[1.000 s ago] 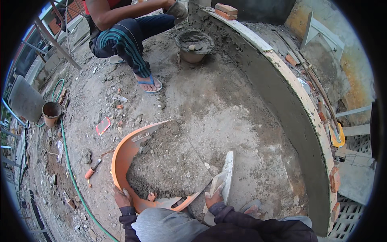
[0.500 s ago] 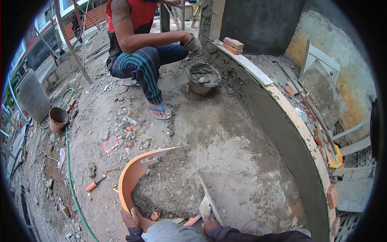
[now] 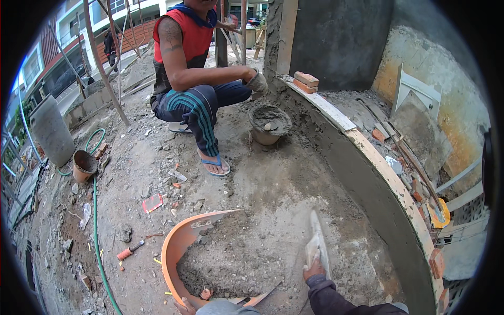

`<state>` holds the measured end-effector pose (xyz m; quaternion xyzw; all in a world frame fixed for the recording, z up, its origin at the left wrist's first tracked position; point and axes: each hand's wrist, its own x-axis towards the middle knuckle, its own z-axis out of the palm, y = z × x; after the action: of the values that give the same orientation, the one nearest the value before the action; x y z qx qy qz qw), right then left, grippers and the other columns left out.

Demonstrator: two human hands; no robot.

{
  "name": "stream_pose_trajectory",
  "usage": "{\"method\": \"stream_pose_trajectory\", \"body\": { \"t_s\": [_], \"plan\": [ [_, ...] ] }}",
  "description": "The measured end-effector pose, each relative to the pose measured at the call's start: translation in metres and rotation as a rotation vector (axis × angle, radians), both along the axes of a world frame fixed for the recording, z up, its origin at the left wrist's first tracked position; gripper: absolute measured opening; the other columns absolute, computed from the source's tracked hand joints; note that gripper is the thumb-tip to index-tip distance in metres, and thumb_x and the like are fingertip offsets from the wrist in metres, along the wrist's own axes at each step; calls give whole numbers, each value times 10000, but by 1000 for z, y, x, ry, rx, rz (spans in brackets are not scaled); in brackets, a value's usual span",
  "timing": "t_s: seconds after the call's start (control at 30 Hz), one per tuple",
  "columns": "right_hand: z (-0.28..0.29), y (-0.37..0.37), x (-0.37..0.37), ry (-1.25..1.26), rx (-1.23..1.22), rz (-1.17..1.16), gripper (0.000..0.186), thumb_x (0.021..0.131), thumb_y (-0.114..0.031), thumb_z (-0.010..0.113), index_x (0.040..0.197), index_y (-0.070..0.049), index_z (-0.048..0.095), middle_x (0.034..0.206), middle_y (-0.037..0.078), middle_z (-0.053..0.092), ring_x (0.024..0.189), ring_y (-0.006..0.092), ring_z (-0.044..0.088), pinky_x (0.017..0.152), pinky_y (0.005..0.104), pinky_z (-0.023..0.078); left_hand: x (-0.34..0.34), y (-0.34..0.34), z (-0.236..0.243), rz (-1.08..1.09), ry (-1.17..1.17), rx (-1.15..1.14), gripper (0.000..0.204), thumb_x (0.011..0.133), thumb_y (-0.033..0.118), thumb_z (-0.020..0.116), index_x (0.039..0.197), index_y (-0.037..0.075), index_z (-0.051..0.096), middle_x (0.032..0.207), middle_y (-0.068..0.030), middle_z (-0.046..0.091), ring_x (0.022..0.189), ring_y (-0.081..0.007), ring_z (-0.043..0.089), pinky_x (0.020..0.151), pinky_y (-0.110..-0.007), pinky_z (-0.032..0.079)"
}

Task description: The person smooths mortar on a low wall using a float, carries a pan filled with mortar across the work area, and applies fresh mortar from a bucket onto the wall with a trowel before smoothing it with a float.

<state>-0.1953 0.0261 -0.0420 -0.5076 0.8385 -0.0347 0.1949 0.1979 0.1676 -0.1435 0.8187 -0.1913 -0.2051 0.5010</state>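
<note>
My right hand (image 3: 315, 268) grips a long, flat plastering float (image 3: 316, 242), held on edge over the concrete floor to the right of an orange plastic tub (image 3: 169, 252). The float is slightly smeared by motion. The tub is cut open on one side, has a handle slot, and holds a heap of grey, gritty mortar (image 3: 231, 262). At its near rim is my left hand (image 3: 185, 305), fingers curled on the edge and partly hidden by my grey clothing. A broken brick piece (image 3: 206, 293) lies in the mortar near that hand.
A gloved co-worker (image 3: 184, 68) squats ahead beside a bucket of wet mortar (image 3: 266, 137). A low rendered wall (image 3: 362, 178) curves along the right, topped by a board and bricks (image 3: 306, 80). At left are a green hose (image 3: 95, 220), a small bucket (image 3: 84, 167) and an orange-handled tool (image 3: 130, 250).
My right hand has swung the float right and forward, away from the tub. My left hand sits lower at the rim. The whole view has shifted, with more showing at the top.
</note>
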Motion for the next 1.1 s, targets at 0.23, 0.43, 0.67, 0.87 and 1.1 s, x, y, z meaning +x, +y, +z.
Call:
{"method": "stream_pose_trajectory", "body": {
  "t_s": [0.23,0.43,0.67,0.87,1.1],
  "plan": [
    [-49,23,-33,10,219,-91,807,662,-310,571,1273,-71,102,1081,256,427,995,367,433,852,389,348,-26,-27,6,-22,60,-11,695,748,404,505,1160,-81,225,1087,-242,324,967,-326,333,784,-360,307],
    [-36,41,49,-186,243,130,816,653,-295,544,1282,-72,75,1102,235,422,966,399,441,851,394,351,-35,-37,11,-46,102,-17,652,750,385,512,1141,-70,257,1038,-212,361,901,-299,367,728,-352,335],
    [-14,63,79,-202,59,587,601,716,-211,464,1247,-70,221,1059,180,444,762,376,516,685,448,415,-29,-29,21,-98,125,-14,601,752,363,521,1118,-56,294,981,-178,404,825,-269,406,661,-344,367],
    [9,85,103,-400,-132,779,562,724,-282,472,1231,-129,282,1090,178,454,843,367,515,755,447,394,-23,-17,33,-114,212,1,558,753,344,528,1099,-45,326,933,-148,441,760,-242,439,604,-336,394],
    [72,-20,-45,-65,100,728,634,670,-253,492,1223,-34,271,1006,224,490,827,364,516,765,405,406,-7,4,45,-75,344,51,508,755,322,537,1077,-31,363,876,-113,484,683,-211,479,538,-327,427]
  ]
}}
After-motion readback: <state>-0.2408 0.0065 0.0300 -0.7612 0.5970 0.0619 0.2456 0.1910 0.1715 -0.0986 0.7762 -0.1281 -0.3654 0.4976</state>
